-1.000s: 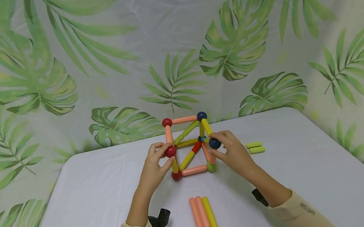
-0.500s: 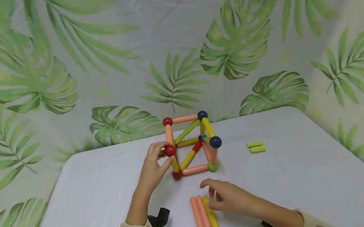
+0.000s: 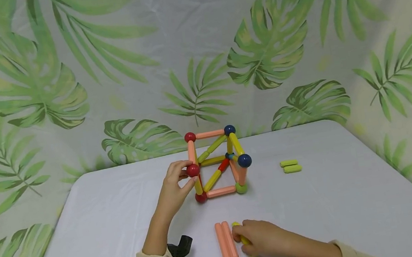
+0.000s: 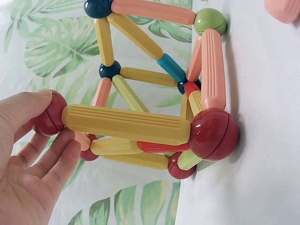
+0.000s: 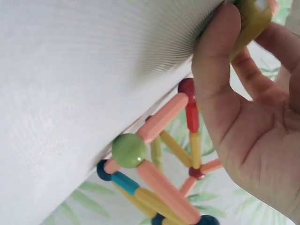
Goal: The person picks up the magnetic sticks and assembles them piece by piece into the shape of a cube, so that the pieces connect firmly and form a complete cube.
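A cube-like frame of coloured sticks and balls (image 3: 220, 192) stands on the table, with red, blue and green balls at its corners. My left hand (image 3: 171, 190) pinches the red ball (image 4: 50, 112) at the frame's near upper left corner, between thumb and fingers. A ribbed yellow stick (image 4: 126, 124) runs down from that ball to another red ball (image 4: 214, 134). Closer to me, my right hand (image 3: 266, 239) grips a loose yellow stick (image 3: 245, 240), most of which the fingers hide. Beside that hand, two salmon sticks (image 3: 226, 241) lie side by side.
Two short lime-green sticks (image 3: 292, 169) lie right of the frame. A dark blue ball (image 3: 244, 160) tops its near right corner. The white-covered table (image 3: 98, 227) meets a leaf-patterned cloth (image 3: 196, 52) behind.
My right hand has let go of the blue ball, come down towards me and taken hold of the yellow stick beside the salmon ones. My left hand stays on the red ball.
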Demonstrator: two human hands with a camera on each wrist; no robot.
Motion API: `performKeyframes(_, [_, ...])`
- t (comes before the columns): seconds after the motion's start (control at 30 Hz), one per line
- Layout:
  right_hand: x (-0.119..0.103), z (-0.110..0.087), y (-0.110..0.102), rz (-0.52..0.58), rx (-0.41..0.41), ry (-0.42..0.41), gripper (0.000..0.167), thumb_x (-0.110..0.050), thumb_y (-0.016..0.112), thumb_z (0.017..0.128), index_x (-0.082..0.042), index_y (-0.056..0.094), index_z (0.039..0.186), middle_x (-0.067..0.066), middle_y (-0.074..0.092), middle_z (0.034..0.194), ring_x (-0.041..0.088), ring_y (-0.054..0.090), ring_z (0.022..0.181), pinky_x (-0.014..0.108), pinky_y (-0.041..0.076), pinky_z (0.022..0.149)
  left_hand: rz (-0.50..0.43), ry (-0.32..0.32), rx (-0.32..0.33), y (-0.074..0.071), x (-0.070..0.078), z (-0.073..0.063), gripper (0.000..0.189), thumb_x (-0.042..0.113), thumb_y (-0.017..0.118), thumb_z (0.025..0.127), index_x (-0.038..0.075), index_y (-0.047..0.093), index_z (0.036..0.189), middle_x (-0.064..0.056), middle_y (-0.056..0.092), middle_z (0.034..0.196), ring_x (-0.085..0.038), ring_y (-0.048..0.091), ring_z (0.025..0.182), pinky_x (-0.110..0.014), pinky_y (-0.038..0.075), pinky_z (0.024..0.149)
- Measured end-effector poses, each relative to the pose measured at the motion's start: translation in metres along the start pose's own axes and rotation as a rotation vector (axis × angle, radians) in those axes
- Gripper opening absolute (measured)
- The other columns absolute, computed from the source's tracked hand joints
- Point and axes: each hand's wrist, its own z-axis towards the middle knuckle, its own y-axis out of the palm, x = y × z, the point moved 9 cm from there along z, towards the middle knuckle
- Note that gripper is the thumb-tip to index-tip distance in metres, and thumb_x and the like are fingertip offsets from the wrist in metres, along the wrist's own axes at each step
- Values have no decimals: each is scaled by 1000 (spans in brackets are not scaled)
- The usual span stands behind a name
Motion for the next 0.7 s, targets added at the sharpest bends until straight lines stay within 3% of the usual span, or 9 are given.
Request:
performKeyframes(0.1, [-1,2,-13,52,41,-15,34,-17,64,82,-26,52,113,-11,48,80,5,44,65,22,40,57,-2,-4,0,1,-2,0,42,4,67,79,8,53,118,-5,47,113,-13,56,89,-24,46,80])
performKeyframes(0.2, [-7,3,-42,131,143,-85,55,-13,65,82,-21,40,130,-10,54,91,5,49,72,22,45,63,0,-13,-4,2,-3,0,42,5,67,79,8,53,119,-5,46,113,-12,56,89,-23,46,80])
performKeyframes(0.27, [-14,2,-67,129,246,-165,54,-11,67,81,-16,42,128,-6,57,94,5,51,74,21,46,65,3,-18,-5,2,-2,0,42,5,68,79,8,52,119,-5,46,113,-12,56,89,-23,46,80])
performKeyframes(0.37, [-23,-4,-103,88,408,-289,39,-10,66,81,-10,54,118,-3,58,98,8,52,82,23,47,70,7,-24,-6,2,-2,-1,43,5,68,79,8,52,119,-5,46,113,-13,56,89,-23,46,80])
performKeyframes(0.43, [-24,-6,-122,68,492,-334,33,-11,66,82,-9,59,114,-2,58,102,11,53,90,26,47,76,11,-26,-4,1,-2,-1,43,5,68,79,8,52,119,-5,46,113,-13,56,88,-24,46,80])
performKeyframes(0.6, [-17,-4,-154,70,608,-379,37,-11,67,81,-15,59,118,-3,57,105,13,51,91,30,47,76,12,-23,-1,1,-1,-1,42,4,68,79,7,52,118,-6,46,113,-14,56,88,-25,46,80])
performKeyframes(0.7, [-16,1,-166,43,660,-438,38,-8,68,79,-12,60,116,-4,59,100,11,51,85,35,43,78,14,-28,-1,0,0,-1,43,4,68,79,7,52,118,-6,46,113,-14,56,88,-25,46,81])
